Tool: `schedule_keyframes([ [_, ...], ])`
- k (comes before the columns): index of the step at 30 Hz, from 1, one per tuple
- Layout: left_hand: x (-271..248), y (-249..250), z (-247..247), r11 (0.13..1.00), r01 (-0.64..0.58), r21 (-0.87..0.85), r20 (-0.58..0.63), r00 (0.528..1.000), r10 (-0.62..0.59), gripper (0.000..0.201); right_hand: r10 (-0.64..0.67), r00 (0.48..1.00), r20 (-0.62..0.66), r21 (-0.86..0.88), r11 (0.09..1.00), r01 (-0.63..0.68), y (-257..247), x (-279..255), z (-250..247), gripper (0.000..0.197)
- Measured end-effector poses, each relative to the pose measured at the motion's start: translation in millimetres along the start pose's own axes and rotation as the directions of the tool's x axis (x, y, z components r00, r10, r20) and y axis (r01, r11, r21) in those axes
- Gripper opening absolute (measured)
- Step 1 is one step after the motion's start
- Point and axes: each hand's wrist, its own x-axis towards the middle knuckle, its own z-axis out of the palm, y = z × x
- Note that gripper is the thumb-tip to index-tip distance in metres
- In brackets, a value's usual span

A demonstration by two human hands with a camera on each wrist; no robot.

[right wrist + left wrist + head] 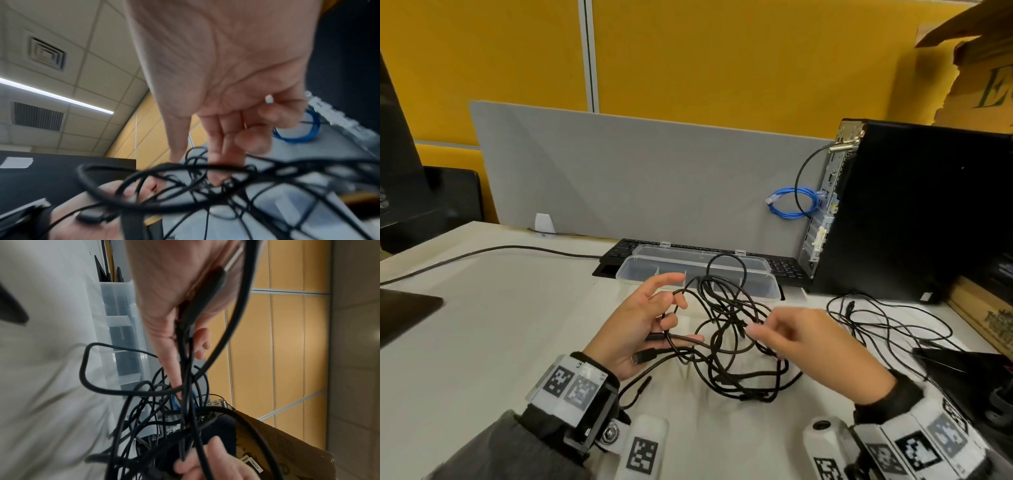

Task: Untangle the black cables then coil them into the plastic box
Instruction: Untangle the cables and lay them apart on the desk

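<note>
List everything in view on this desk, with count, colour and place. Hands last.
black cables: one tangled bundle, count unclear, black, lifted over mid desk between both hands
plastic box: one, clear, open, behind the bundle, against the keyboard
keyboard: one, black, behind the box
more cables: loose thin strands, black, on the desk right of the bundle
computer tower: one, black, far right
network cable: one, blue, looped at the tower's rear
divider panel: one, grey, back of desk
cardboard box: brown, top right
left hand: holds strands and a plug
right hand: pinches a strand in the tangle
</note>
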Motion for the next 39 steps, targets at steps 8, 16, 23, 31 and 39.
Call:
schedule_keyframes([
  [8, -3, -6, 4, 0.980, 0.110, 0.168, 0.246, 0.958, -0.150, 0.038, 0.013, 0.994, 0.107, 0.693, 0.716, -0.084, 2, 10, 18, 0.018],
  [16, -1, -18, 15, 0.875, 0.052, 0.481, 0.065, 0.993, -0.094, 0.070, -0.130, 0.985, 0.115, 0.806, 0.591, -0.016, -14, 1, 8, 0.026],
  [23, 0, -17, 15, 0.889, -0.162, 0.428, 0.025, 0.986, 0.168, 0.078, -0.211, 0.964, -0.159, 0.265, 0.932, 0.248, -30, -11, -18, 0.028],
  [31, -1, -11, 17, 0.976, -0.218, 0.015, 0.033, 0.975, 0.218, 0.053, -0.297, 0.921, -0.250, -0.200, 0.947, 0.251, -27, -19, -21, 0.019],
  [39, 3, -20, 19, 0.965, -0.264, 0.004, 0.047, 0.964, 0.264, 0.029, -0.271, 0.934, -0.235, 0.111, 0.947, 0.302, -32, -16, -5, 0.017],
])
